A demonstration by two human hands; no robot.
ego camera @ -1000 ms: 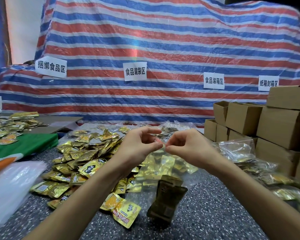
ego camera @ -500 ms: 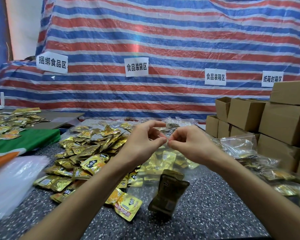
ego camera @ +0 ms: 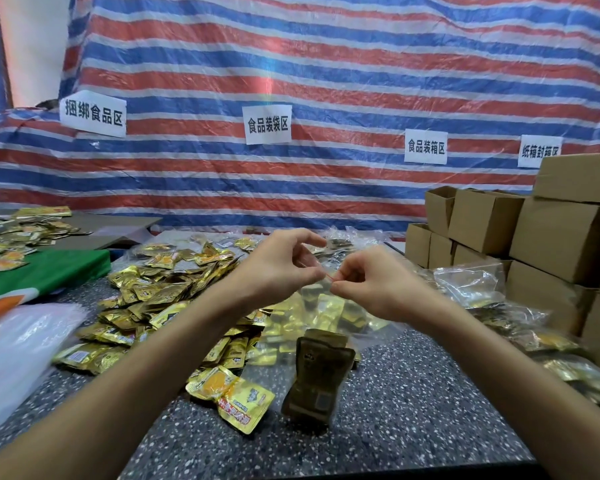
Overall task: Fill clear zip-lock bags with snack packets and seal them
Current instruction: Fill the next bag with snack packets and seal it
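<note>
A clear zip-lock bag [ego camera: 321, 327] hangs above the speckled table, with a dark olive snack packet [ego camera: 317, 379] standing in its bottom. My left hand [ego camera: 281, 271] and my right hand [ego camera: 371, 282] pinch the bag's top edge, fingertips almost meeting at the red zip strip. A big heap of gold snack packets [ego camera: 160, 299] lies on the table to the left of the bag. One yellow packet [ego camera: 232, 398] lies closest to me, beside the bag.
Filled clear bags [ego camera: 551, 344] lie at the right, in front of stacked cardboard boxes [ego camera: 555, 237]. A pile of white plastic [ego camera: 18, 351] sits at the left, by a green-orange sheet [ego camera: 39, 275]. A striped tarpaulin [ego camera: 326, 81] with paper signs closes the back.
Both hands stay pinched on the bag's top and have drifted slightly right; the left index finger has lifted off. The bag with its packet hangs as before.
</note>
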